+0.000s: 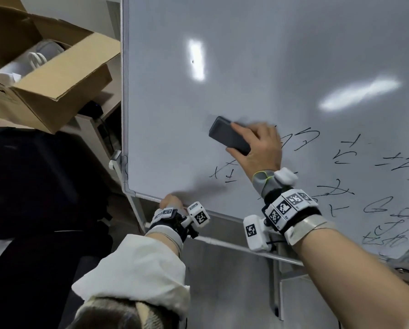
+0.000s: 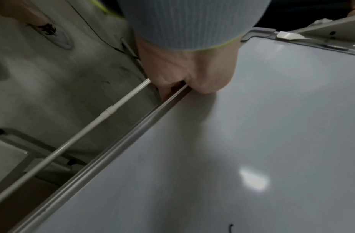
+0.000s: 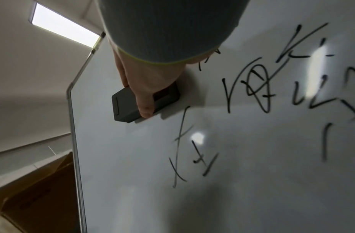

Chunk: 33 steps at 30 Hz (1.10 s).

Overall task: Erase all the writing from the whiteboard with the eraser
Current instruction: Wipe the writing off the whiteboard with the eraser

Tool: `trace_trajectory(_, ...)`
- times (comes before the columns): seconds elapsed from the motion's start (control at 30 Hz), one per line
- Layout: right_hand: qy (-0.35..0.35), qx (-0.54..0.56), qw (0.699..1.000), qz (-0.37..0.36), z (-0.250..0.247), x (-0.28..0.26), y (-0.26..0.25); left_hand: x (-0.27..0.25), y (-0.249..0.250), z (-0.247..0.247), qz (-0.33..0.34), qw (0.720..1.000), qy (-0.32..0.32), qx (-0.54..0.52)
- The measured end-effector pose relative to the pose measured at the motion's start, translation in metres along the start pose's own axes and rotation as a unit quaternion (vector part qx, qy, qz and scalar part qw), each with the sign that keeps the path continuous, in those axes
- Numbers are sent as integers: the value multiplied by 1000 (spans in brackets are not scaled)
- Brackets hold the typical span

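Observation:
A large whiteboard (image 1: 246,55) fills the head view, its upper part wiped, with black writing (image 1: 336,186) across the lower right. My right hand (image 1: 258,148) grips a dark grey eraser (image 1: 227,136) flat against the board, just above a remaining mark (image 1: 222,174). The right wrist view shows the eraser (image 3: 128,107) held between thumb and fingers, with writing (image 3: 256,88) to its right and below. My left hand (image 1: 171,203) holds the board's bottom frame (image 2: 112,149), its fingers curled round the edge (image 2: 172,88).
An open cardboard box (image 1: 49,74) stands to the left of the board. A dark chair or bag (image 1: 32,186) lies below it. A thin white rod of the stand (image 2: 72,138) runs under the board's lower edge.

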State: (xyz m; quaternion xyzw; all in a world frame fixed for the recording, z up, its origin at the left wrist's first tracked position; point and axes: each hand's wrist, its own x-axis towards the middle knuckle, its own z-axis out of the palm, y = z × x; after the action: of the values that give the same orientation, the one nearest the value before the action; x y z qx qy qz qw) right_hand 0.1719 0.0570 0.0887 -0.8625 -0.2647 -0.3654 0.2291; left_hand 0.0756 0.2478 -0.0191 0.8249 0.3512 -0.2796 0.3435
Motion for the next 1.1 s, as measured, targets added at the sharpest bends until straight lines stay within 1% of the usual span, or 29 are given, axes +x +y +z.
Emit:
trace_trajectory(0.03,-12,-1,1000,0,2,-8,3,1,3,2,-5,999,33,15)
trace_trajectory(0.07,-26,2,1000,-3,5,-15,4,2,5,3,12,998,47,26)
trace_trajectory(0.1,-42,6,999,-7,8,-24,4,1,4,2,43,997,43,46)
trace_trajectory(0.13,-60,9,998,-14,9,-32,4,1,4,3,69,992,42,92)
trace_trajectory(0.17,-84,11,996,-24,13,-40,4,2,4,1,80,989,54,115)
trace_trajectory(0.2,-109,11,993,-34,17,-49,4,4,2,-1,85,987,73,113)
trace_trajectory(0.23,-135,10,990,-42,21,-58,4,4,0,-4,77,987,84,112)
trace_trajectory(0.27,-158,8,986,-47,25,-67,4,4,-3,-6,71,987,89,111)
trace_trajectory(0.33,-193,6,980,-51,30,-76,1,6,-5,-10,85,980,79,158)
trace_trajectory(0.4,-205,-2,977,-59,28,-71,2,6,-4,-13,93,977,64,181)
trace_trajectory(0.47,-176,-10,983,-41,21,-53,6,5,-2,-15,94,973,60,204)
trace_trajectory(0.57,-92,17,995,25,9,-25,13,7,-1,-14,103,964,53,239)
trace_trajectory(0.63,-72,28,996,44,8,-22,13,6,0,-13,101,963,54,246)
trace_trajectory(0.73,-89,27,995,35,13,-37,9,8,0,-11,107,960,61,250)
trace_trajectory(0.8,-127,21,992,12,17,-55,10,7,-1,-10,100,958,61,261)
trace_trajectory(0.9,-177,7,984,-14,17,-78,14,2,2,-10,89,963,59,249)
trace_trajectory(0.97,-175,2,984,-15,9,-76,19,-2,3,-10,84,968,58,229)
trace_trajectory(1.03,-128,4,992,16,-3,-57,24,-8,4,-8,75,971,51,222)
trace_trajectory(1.1,-55,13,996,64,-17,-28,30,-18,7,1,72,972,26,222)
